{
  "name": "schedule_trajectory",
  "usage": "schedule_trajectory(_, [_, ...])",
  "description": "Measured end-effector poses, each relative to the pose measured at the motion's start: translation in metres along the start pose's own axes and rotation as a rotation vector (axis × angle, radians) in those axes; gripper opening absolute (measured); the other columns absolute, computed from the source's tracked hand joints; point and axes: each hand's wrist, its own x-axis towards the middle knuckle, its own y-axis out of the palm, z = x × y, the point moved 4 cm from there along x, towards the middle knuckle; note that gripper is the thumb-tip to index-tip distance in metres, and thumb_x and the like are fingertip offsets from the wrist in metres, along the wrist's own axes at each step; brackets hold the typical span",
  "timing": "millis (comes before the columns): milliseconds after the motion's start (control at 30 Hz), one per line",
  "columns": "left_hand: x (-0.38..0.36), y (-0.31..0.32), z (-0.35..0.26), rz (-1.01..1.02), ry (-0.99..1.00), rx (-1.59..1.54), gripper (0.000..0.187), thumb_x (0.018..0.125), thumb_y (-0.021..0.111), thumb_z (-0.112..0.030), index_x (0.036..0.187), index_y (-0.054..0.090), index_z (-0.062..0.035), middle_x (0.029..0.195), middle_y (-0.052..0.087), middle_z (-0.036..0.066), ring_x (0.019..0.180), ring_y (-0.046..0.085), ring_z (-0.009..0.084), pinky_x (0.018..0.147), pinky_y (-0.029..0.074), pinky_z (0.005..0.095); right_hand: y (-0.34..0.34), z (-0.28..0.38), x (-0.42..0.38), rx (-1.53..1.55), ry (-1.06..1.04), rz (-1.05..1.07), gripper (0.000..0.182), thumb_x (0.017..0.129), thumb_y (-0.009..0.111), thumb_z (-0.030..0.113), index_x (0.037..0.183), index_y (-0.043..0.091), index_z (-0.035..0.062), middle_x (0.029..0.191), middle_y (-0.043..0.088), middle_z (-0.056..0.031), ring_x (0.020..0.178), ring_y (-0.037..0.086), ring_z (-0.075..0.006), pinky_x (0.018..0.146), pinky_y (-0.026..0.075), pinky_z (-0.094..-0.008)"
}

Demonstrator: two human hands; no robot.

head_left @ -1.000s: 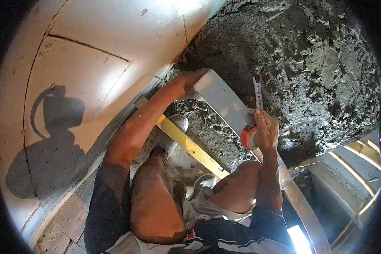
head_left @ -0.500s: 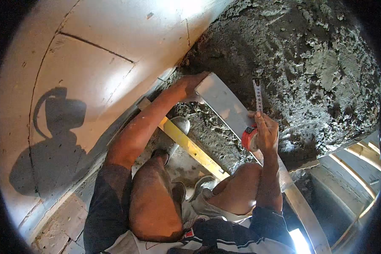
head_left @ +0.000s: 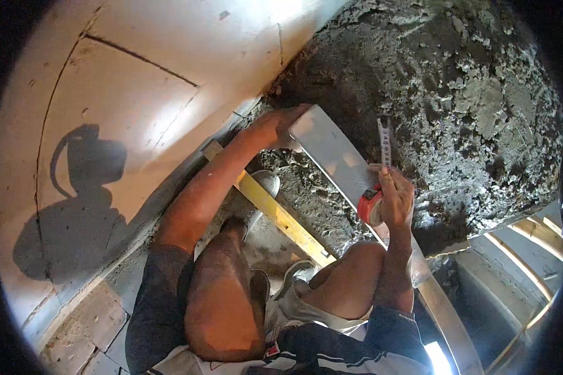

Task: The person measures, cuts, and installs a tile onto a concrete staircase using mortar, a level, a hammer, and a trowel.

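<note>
My left hand [head_left: 286,128] is closed around the far end of a long grey box-section straightedge [head_left: 334,147], its fingers partly hidden behind that end. The straightedge runs diagonally down to the lower right. In my right hand [head_left: 395,195] is a red tape measure [head_left: 370,205], held against the straightedge. A short length of its white blade [head_left: 385,142] sticks out away from me, past the straightedge and over the rough grey mortar [head_left: 456,119]. My thumb and fingers pinch near the blade's base.
A yellow spirit level [head_left: 284,215] lies slantwise between my legs and the mortar. Pale block wall [head_left: 125,81] rises at the left, bearing my shadow. At the right, light-coloured poles [head_left: 522,265] stand beyond the mortar's edge. My shoes are close to the level.
The view has shifted slightly. My hands keep their grips, and the tape blade leans a little differently over the mortar.
</note>
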Motion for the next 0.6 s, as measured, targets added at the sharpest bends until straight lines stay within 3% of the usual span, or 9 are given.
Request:
schedule_trajectory(67, [-0.013, 0.005, 0.013, 0.073, -0.183, 0.084, 0.096, 0.076, 0.082, -0.029, 0.156, 0.030, -0.0164, 0.130, 0.063, 0.021, 0.117, 0.062, 0.0404, 0.098, 0.052, 0.0468, -0.005, 0.009, 0.000, 0.049, 0.056, 0.014, 0.040, 0.104, 0.053, 0.030, 0.104, 0.074, -0.0033, 0.076, 0.065, -0.0077, 0.074, 0.060, -0.0155, 0.071, 0.048, -0.0311])
schedule_trajectory(133, [-0.035, -0.019, -0.013, 0.141, -0.329, 0.159, 0.101, 0.075, 0.088, -0.022, 0.156, 0.030, -0.0077, 0.136, 0.062, 0.019, 0.120, 0.063, 0.0347, 0.102, 0.051, 0.0430, -0.010, 0.020, 0.005, 0.101, 0.122, 0.028, 0.038, 0.103, 0.054, 0.029, 0.103, 0.074, -0.0035, 0.075, 0.064, -0.0078, 0.073, 0.061, -0.0169, 0.070, 0.048, -0.0315])
schedule_trajectory(200, [-0.064, -0.042, -0.030, -0.128, -0.261, -0.167, 0.091, 0.081, 0.083, -0.014, 0.156, 0.032, -0.0064, 0.132, 0.064, 0.019, 0.116, 0.065, 0.0296, 0.096, 0.054, 0.0406, -0.001, 0.032, 0.008, 0.104, 0.020, 0.408, 0.034, 0.101, 0.055, 0.027, 0.103, 0.074, -0.0014, 0.078, 0.064, -0.0091, 0.073, 0.062, -0.0186, 0.069, 0.049, -0.0331])
schedule_trajectory(267, [-0.095, -0.063, -0.072, -0.136, -0.288, -0.887, 0.077, 0.086, 0.079, -0.012, 0.152, 0.039, -0.0030, 0.128, 0.065, 0.020, 0.107, 0.069, 0.0267, 0.091, 0.057, 0.0376, 0.016, 0.045, 0.015, -0.006, 0.007, 0.495, 0.032, 0.100, 0.057, 0.028, 0.102, 0.073, 0.0011, 0.080, 0.066, -0.0121, 0.072, 0.064, -0.0239, 0.069, 0.050, -0.0351])
schedule_trajectory(333, [-0.120, -0.072, -0.104, -0.039, -0.257, -0.891, 0.061, 0.090, 0.076, -0.011, 0.144, 0.049, 0.0009, 0.123, 0.067, 0.020, 0.099, 0.070, 0.0243, 0.090, 0.059, 0.0382, 0.044, 0.062, 0.022, -0.019, -0.493, 0.746, 0.035, 0.101, 0.057, 0.033, 0.102, 0.073, 0.0019, 0.082, 0.068, -0.0150, 0.075, 0.066, -0.0303, 0.070, 0.051, -0.0386])
schedule_trajectory(367, [-0.129, -0.068, -0.109, -0.199, -0.159, -0.736, 0.041, 0.090, 0.074, -0.009, 0.127, 0.062, 0.0044, 0.112, 0.070, 0.017, 0.090, 0.071, 0.0215, 0.081, 0.061, 0.0346, 0.052, 0.076, 0.030, -0.018, -0.496, 0.749, 0.035, 0.101, 0.057, 0.033, 0.102, 0.073, 0.0019, 0.082, 0.068, -0.0150, 0.075, 0.066, -0.0303, 0.070, 0.051, -0.0386])
schedule_trajectory(433, [-0.151, -0.060, -0.099, -0.289, -0.202, -0.751, 0.033, 0.091, 0.074, -0.010, 0.120, 0.066, 0.0036, 0.107, 0.071, 0.016, 0.088, 0.072, 0.0195, 0.077, 0.062, 0.0327, 0.071, 0.097, 0.038, -0.221, -0.196, 1.010, 0.035, 0.099, 0.059, 0.039, 0.097, 0.072, 0.0066, 0.084, 0.069, -0.0209, 0.085, 0.069, -0.0412, 0.079, 0.053, -0.0493])
schedule_trajectory(533, [-0.194, -0.057, -0.090, -0.449, -0.327, -0.711, 0.017, 0.093, 0.073, -0.010, 0.103, 0.072, 0.0040, 0.100, 0.072, 0.014, 0.078, 0.073, 0.0174, 0.067, 0.062, 0.0292, 0.085, 0.108, 0.052, -0.234, -0.318, 1.018, 0.038, 0.099, 0.058, 0.044, 0.096, 0.072, 0.0077, 0.083, 0.068, -0.0230, 0.085, 0.068, -0.0436, 0.078, 0.053, -0.0508])
schedule_trajectory(600, [-0.240, -0.055, -0.076, -0.596, -0.638, -0.773, 0.017, 0.093, 0.072, -0.010, 0.102, 0.071, 0.0046, 0.100, 0.070, 0.013, 0.077, 0.072, 0.0189, 0.067, 0.062, 0.0301, 0.073, 0.113, 0.069, -0.288, -0.412, 0.979, 0.034, 0.097, 0.063, 0.039, 0.102, 0.074, 0.0068, 0.084, 0.072, -0.0159, 0.077, 0.071, -0.0345, 0.071, 0.054, -0.0436])
